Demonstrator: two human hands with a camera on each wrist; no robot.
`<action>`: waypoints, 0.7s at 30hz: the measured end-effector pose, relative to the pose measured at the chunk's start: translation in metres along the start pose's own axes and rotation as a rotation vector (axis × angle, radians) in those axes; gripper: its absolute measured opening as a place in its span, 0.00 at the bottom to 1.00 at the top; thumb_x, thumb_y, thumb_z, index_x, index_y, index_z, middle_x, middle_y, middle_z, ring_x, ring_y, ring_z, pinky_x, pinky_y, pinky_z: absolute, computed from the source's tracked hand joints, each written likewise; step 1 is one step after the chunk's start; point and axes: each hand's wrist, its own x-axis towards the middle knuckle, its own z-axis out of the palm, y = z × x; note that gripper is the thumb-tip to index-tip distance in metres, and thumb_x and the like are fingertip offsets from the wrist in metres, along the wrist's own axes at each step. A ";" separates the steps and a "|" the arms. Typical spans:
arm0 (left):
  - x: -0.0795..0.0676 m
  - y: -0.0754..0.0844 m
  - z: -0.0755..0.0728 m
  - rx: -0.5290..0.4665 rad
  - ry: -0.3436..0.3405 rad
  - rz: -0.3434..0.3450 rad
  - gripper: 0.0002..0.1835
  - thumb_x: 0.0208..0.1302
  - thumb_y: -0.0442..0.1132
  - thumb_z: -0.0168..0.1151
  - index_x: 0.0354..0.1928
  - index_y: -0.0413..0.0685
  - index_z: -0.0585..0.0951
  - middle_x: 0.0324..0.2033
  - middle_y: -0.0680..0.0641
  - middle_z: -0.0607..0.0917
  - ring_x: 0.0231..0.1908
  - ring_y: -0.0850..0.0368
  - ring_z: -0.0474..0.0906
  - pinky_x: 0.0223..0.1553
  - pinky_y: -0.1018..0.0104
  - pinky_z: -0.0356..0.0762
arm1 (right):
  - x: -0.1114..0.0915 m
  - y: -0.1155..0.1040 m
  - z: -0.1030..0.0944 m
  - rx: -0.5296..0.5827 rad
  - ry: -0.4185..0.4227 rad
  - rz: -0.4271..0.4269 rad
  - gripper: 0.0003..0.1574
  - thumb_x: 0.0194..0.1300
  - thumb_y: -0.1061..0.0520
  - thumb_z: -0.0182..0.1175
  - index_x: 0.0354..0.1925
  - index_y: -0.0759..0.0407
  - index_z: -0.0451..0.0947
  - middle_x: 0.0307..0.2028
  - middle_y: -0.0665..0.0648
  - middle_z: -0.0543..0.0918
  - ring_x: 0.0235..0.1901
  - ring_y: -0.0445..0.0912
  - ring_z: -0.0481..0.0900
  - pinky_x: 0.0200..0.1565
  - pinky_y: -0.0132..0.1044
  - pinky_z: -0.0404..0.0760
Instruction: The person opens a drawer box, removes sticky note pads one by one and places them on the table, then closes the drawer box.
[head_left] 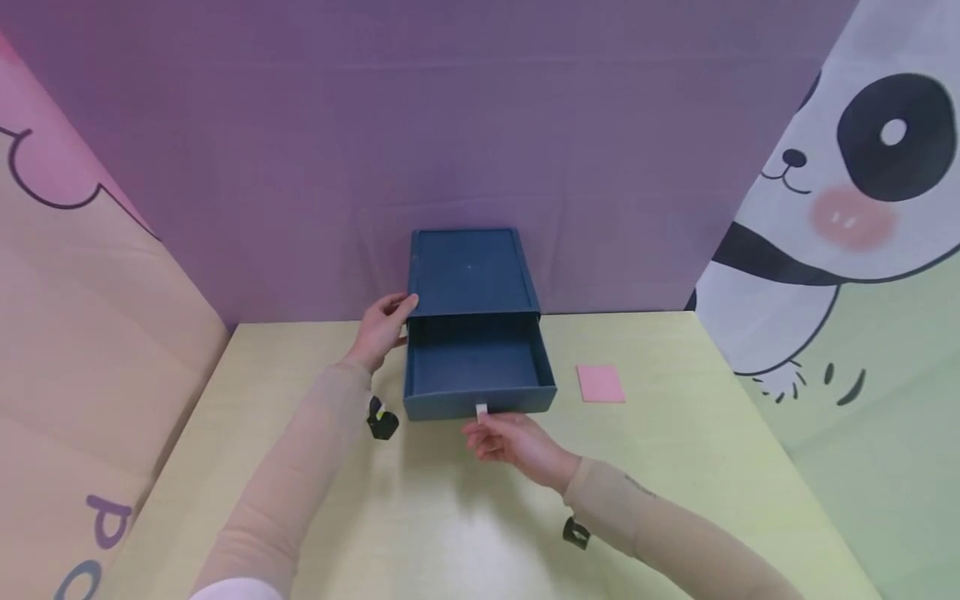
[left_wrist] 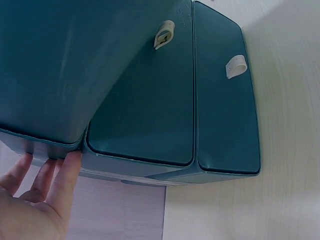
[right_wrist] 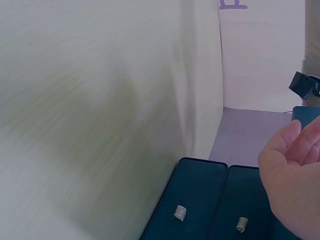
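Your right hand (head_left: 521, 446) pinches the tab (head_left: 482, 409) of the cabinet's (head_left: 472, 271) open top drawer (head_left: 442, 406), its back hidden inside. Your left hand (head_left: 381, 329) touches the side, fingers straight. Wall letters (head_left: 111, 521) run off the frame's bottom.

The pale tabletop (head_left: 682, 417) bears a blue drawer unit (head_left: 472, 271) — and, beside it, a pink square (head_left: 600, 383)

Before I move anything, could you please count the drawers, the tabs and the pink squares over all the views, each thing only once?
Drawers: 3 (1 open, 2 closed)
Tabs: 3
Pink squares: 1
Total: 7
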 end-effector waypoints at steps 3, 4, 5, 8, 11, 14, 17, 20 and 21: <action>0.000 0.001 0.001 -0.002 0.003 0.001 0.33 0.68 0.55 0.53 0.69 0.46 0.63 0.65 0.40 0.68 0.64 0.45 0.65 0.59 0.47 0.72 | 0.001 -0.001 0.000 0.002 0.009 0.000 0.28 0.73 0.50 0.46 0.52 0.74 0.73 0.34 0.48 0.81 0.35 0.40 0.78 0.49 0.36 0.78; 0.000 0.001 0.001 -0.004 0.005 0.001 0.33 0.68 0.55 0.53 0.69 0.46 0.64 0.65 0.40 0.68 0.64 0.45 0.65 0.59 0.47 0.72 | 0.002 -0.001 0.000 0.002 0.011 0.001 0.27 0.73 0.50 0.46 0.52 0.73 0.74 0.34 0.48 0.81 0.35 0.40 0.78 0.49 0.35 0.78; 0.001 0.001 0.001 -0.004 0.006 0.002 0.33 0.68 0.55 0.53 0.69 0.46 0.64 0.65 0.40 0.68 0.64 0.45 0.65 0.59 0.47 0.72 | 0.002 -0.001 0.000 0.005 0.012 0.001 0.27 0.73 0.50 0.46 0.52 0.73 0.74 0.34 0.48 0.81 0.35 0.40 0.78 0.49 0.35 0.78; 0.001 0.001 0.002 -0.005 0.010 0.002 0.33 0.68 0.55 0.53 0.69 0.46 0.64 0.65 0.40 0.68 0.63 0.45 0.66 0.58 0.47 0.72 | 0.003 -0.002 0.000 0.009 0.009 -0.003 0.28 0.73 0.49 0.46 0.53 0.73 0.74 0.34 0.48 0.81 0.35 0.40 0.78 0.49 0.35 0.78; 0.000 0.001 0.001 -0.003 0.009 -0.002 0.33 0.68 0.55 0.53 0.69 0.45 0.64 0.65 0.40 0.68 0.63 0.45 0.66 0.59 0.47 0.72 | 0.004 -0.003 0.000 0.015 0.012 -0.005 0.29 0.73 0.49 0.46 0.53 0.75 0.73 0.34 0.48 0.82 0.35 0.40 0.78 0.49 0.35 0.78; 0.000 0.001 0.001 -0.008 0.009 -0.005 0.33 0.68 0.55 0.53 0.68 0.45 0.64 0.65 0.40 0.68 0.63 0.45 0.66 0.59 0.47 0.72 | 0.005 -0.003 0.001 0.019 0.027 -0.003 0.28 0.73 0.50 0.46 0.52 0.75 0.73 0.35 0.50 0.82 0.35 0.40 0.78 0.49 0.35 0.78; 0.000 0.000 0.001 -0.008 0.007 -0.005 0.33 0.68 0.55 0.53 0.69 0.46 0.64 0.64 0.40 0.68 0.63 0.45 0.66 0.58 0.47 0.72 | 0.006 -0.004 0.002 0.033 0.044 -0.004 0.27 0.74 0.51 0.45 0.51 0.74 0.74 0.34 0.51 0.81 0.35 0.40 0.78 0.48 0.35 0.78; 0.000 0.001 0.001 -0.007 0.007 -0.002 0.33 0.68 0.55 0.53 0.69 0.45 0.64 0.65 0.40 0.68 0.63 0.45 0.66 0.58 0.47 0.72 | 0.007 -0.007 0.003 0.064 0.052 -0.003 0.26 0.74 0.51 0.44 0.50 0.74 0.74 0.33 0.49 0.81 0.33 0.40 0.77 0.46 0.34 0.79; 0.000 0.001 0.001 -0.008 0.006 0.000 0.33 0.68 0.54 0.52 0.69 0.45 0.63 0.65 0.40 0.68 0.63 0.45 0.66 0.59 0.47 0.72 | 0.007 -0.009 0.004 0.077 0.053 -0.002 0.26 0.74 0.51 0.43 0.50 0.74 0.74 0.32 0.49 0.81 0.33 0.39 0.77 0.46 0.34 0.79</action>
